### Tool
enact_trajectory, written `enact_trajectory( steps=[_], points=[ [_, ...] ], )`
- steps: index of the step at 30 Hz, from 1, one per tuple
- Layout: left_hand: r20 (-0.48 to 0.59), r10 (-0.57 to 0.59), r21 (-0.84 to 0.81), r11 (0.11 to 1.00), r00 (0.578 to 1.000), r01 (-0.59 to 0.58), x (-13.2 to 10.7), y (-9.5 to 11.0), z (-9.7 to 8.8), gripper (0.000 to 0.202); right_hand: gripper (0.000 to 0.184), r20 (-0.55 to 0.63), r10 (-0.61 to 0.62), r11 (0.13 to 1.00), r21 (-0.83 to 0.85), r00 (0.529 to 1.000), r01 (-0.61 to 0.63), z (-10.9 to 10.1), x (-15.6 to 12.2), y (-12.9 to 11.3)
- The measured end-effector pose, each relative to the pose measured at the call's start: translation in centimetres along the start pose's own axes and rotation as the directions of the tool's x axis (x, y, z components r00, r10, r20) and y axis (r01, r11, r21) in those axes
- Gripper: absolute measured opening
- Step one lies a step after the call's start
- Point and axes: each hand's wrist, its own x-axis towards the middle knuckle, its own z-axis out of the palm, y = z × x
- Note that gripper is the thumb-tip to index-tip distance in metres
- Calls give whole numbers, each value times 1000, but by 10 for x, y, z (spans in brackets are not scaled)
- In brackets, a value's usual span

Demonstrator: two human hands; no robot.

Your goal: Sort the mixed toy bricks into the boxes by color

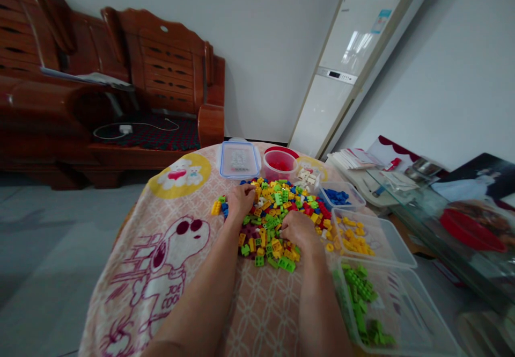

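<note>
A heap of small plastic building bricks, yellow, green, red and blue, lies on a round table covered with a pink cartoon cloth. My left hand rests on the heap's left edge, fingers curled down into the bricks. My right hand lies on the heap's near right part, fingers bent among the bricks. What either hand pinches is hidden. Clear tubs stand to the right: one with green bricks, one with yellow bricks, one with blue bricks.
At the table's far side are a clear lid with a blue rim, a red bowl and a small tub of white pieces. A wooden sofa stands behind, a glass table with papers to the right.
</note>
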Motion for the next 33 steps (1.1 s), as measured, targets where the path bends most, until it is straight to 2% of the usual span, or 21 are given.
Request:
enact_trajectory(
  steps=[2,4,7,8,12,15,17,18,19,20,21,22,23,24,26,29,33],
  points=[
    [0,-4,2,1000,1000,4,0,0,0,36,19,-27,30,998,-52,999,-31,0,0,-5],
    [-7,-3,3,1000,1000,3,0,-1,0,35,17,-37,27,999,-34,999,-28,0,-1,-5],
    [-17,9,-1,1000,1000,-9,0,-1,1,35,6,1,-7,991,131,1000,6,-4,-5,4],
    [-16,12,-4,1000,1000,-12,0,-1,1,35,7,3,-12,978,210,1000,11,-5,-7,9],
    [-16,13,-13,1000,1000,-13,0,-1,2,35,18,-62,37,852,524,997,1,-3,-11,34],
    [-18,12,-16,1000,1000,-12,1,-1,2,35,20,-4,96,745,663,995,-69,4,-8,48],
    [-16,7,-16,1000,1000,-8,0,-1,1,35,21,11,153,641,760,988,-108,9,-3,54],
    [-16,4,-15,1000,1000,-4,0,-1,1,36,21,-37,201,548,832,979,-81,11,2,56],
    [-16,1,-15,1000,1000,-1,0,0,1,36,22,-121,265,428,904,957,-4,13,7,57],
    [-15,-1,-15,1000,1000,1,0,0,0,36,26,-224,342,297,947,913,121,14,13,57],
    [-13,-3,-14,1000,1000,3,-1,0,0,36,34,-319,420,182,947,849,266,15,18,58],
    [-10,-4,-12,1000,1000,4,-1,0,0,36,45,-391,483,101,914,784,394,16,24,58],
    [-7,-4,-11,1000,1000,4,-1,0,0,36,56,-436,524,58,875,731,480,17,28,59],
    [-6,-4,-10,1000,1000,4,-1,0,0,36,64,-461,545,44,850,700,525,18,31,59],
    [-9,-7,-10,1000,1000,7,-1,0,0,36,70,-465,546,65,853,697,518,19,32,60],
    [-12,-7,-11,1000,1000,7,-1,0,0,35,64,-414,485,157,908,770,389,17,26,62],
    [-3,-3,-8,1000,1000,3,-1,0,0,35,45,-302,343,309,931,889,196,11,12,64]
  ],
)
